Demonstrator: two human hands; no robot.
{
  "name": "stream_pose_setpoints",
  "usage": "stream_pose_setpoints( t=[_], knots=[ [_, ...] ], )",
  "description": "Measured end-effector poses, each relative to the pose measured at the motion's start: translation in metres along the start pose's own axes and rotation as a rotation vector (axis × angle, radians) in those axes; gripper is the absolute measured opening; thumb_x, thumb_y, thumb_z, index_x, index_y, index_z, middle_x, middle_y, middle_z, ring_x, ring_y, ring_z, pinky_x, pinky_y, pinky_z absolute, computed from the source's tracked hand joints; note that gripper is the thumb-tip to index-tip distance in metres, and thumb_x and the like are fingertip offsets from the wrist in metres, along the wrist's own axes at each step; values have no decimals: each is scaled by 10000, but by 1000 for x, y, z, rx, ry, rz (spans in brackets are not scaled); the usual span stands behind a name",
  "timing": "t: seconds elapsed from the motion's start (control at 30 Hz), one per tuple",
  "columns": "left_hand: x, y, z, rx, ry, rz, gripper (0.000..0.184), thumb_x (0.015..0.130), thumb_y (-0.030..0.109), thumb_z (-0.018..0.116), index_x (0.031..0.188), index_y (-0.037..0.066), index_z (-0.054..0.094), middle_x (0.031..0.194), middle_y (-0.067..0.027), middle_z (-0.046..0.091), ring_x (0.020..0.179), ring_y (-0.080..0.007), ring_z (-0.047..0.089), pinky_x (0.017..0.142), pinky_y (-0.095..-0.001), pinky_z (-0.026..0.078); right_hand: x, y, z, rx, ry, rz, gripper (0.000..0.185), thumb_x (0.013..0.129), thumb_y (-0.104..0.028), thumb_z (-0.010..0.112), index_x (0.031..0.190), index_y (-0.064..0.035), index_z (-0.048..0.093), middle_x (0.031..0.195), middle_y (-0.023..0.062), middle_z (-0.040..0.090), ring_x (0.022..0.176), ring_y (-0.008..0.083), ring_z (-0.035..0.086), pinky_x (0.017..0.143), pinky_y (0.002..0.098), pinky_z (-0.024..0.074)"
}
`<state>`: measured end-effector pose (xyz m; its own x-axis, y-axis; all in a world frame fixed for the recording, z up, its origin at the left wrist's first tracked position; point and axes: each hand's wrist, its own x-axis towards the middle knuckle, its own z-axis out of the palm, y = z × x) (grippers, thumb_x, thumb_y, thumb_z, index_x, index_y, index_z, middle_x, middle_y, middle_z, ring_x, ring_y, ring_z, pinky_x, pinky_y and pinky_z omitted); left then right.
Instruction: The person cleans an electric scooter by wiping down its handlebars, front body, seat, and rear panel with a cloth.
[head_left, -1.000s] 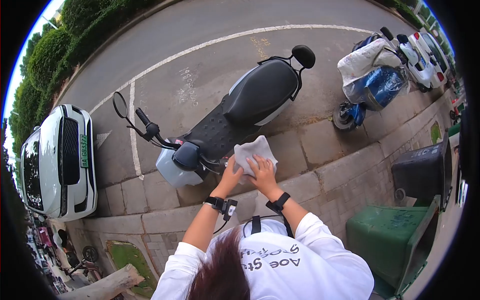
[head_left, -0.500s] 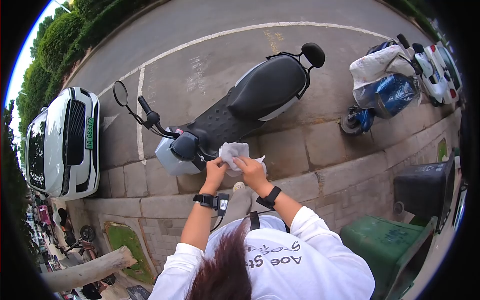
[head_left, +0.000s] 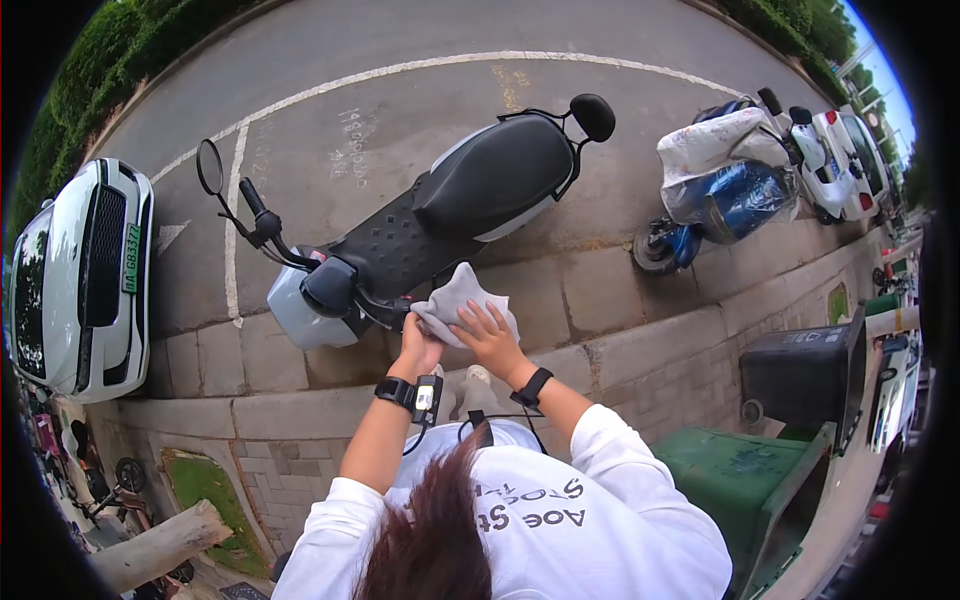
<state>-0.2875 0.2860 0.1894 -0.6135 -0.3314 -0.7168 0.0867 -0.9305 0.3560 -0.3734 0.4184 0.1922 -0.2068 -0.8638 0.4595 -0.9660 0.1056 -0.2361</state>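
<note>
A light grey cloth (head_left: 463,292) is spread between my hands, near the handlebar end of a parked electric scooter (head_left: 390,240). My left hand (head_left: 419,346) grips the cloth's left edge, with its fingers partly hidden beneath. Across the lower right of the cloth lies my right hand (head_left: 490,338), its fingers stretched out and apart. The scooter has a black seat (head_left: 505,180), a pale front panel (head_left: 308,308) and a round mirror (head_left: 209,167). Whether the cloth touches the near handlebar grip, I cannot tell.
A white car (head_left: 85,280) is parked at the left. To the right stand a blue scooter (head_left: 745,200) under a partial cover, a dark bin (head_left: 800,372) and a green bin (head_left: 735,465). A kerb (head_left: 640,355) runs just past my feet. A tree trunk (head_left: 160,545) leans at lower left.
The cloth has gone from bunched to more spread out. My right fingers have opened from a pinch to lie across it. The view has turned, shifting the surroundings leftward.
</note>
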Motion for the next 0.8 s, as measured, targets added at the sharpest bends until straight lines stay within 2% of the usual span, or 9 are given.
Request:
stream_pose_setpoints(
  t=[0.2,0.33,0.5,0.53,0.6,0.63,0.7,0.73,0.8],
  knots=[
    [17,-2,-28,-205,-62,68,473,877,449,263,1169,124,444,1227,-68,437,1156,-262,382,974,-467,273,39,-22,17,-95,-184,-258,373,704,-136,495,1067,-77,551,1229,61,440,1231,221,305,1030,408,193],
    [-17,2,12,-290,125,-135,484,902,431,177,1168,119,435,1228,-91,431,1149,-249,391,976,-433,294,29,-20,17,-174,-251,-290,369,708,-150,486,1049,-31,563,1175,60,493,1214,191,327,1029,381,213],
    [27,-62,-22,-119,-84,29,564,892,473,101,1257,111,334,1292,-103,349,1203,-288,315,966,-508,267,3,4,-17,-15,-346,-262,349,685,-164,529,1007,-42,581,1169,45,499,1181,134,367,1014,376,252],
    [23,-67,-17,-167,-121,-65,559,894,462,89,1258,116,335,1290,-98,354,1206,-285,312,961,-537,247,0,6,-21,-18,-348,-269,349,685,-164,529,1007,-42,581,1169,45,499,1181,134,367,1014,376,252],
    [21,-73,-11,-213,-91,-70,535,897,447,110,1245,124,354,1290,-94,360,1198,-285,324,962,-537,244,-2,9,-25,-59,-455,-235,382,712,-100,475,1088,-79,541,1188,8,490,1218,136,324,1055,413,126],
    [20,-66,-8,-216,-94,-64,535,897,447,110,1245,124,354,1290,-94,360,1198,-285,324,962,-537,244,1,10,-23,-61,-453,-242,382,712,-100,475,1088,-79,541,1188,8,490,1218,136,324,1055,413,126],
    [16,-51,-12,-290,-73,-106,525,914,398,103,1249,73,344,1288,-116,359,1188,-266,347,1001,-400,277,5,5,-11,-29,-389,-269,342,704,-123,502,1032,-52,563,1175,41,499,1181,137,370,1015,369,227],
    [15,-44,-15,-309,-84,-65,522,910,400,116,1235,78,367,1277,-117,376,1180,-268,359,987,-409,294,11,0,-10,-13,-358,-281,325,700,-134,516,1005,-38,573,1168,57,503,1163,138,393,995,347,278],
    [5,-20,-13,-310,22,-84,515,902,402,139,1209,82,400,1252,-121,408,1162,-268,385,973,-415,310,28,-12,-1,-15,-338,-304,321,703,-120,504,999,-19,574,1169,77,503,1186,143,367,1012,341,252]
  ],
)
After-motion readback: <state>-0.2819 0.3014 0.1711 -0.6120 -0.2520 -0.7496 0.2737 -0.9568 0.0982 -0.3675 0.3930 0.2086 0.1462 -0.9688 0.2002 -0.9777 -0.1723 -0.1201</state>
